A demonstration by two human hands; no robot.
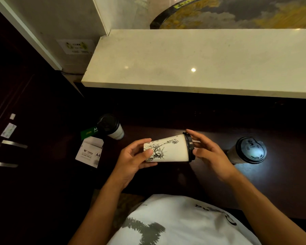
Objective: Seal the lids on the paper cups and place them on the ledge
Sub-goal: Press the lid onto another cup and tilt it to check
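Note:
A white paper cup (173, 150) with a black line drawing lies sideways in the air over the dark counter, its black lid (190, 147) pointing right. My left hand (132, 158) grips the cup's base end, thumb across the drawing. My right hand (208, 152) presses on the lid with straight fingers and palm. A second lidded cup (111, 128) stands at the left of the counter. A third lidded cup (249, 151) stands at the right. The pale stone ledge (193, 62) runs across above, with no cups on it.
White boxes marked A4 (90, 152) and a green pack (88, 134) lie left of the counter. A dark wooden door (11, 103) with metal handles fills the left. A round dark marble table (237, 13) sits beyond the ledge.

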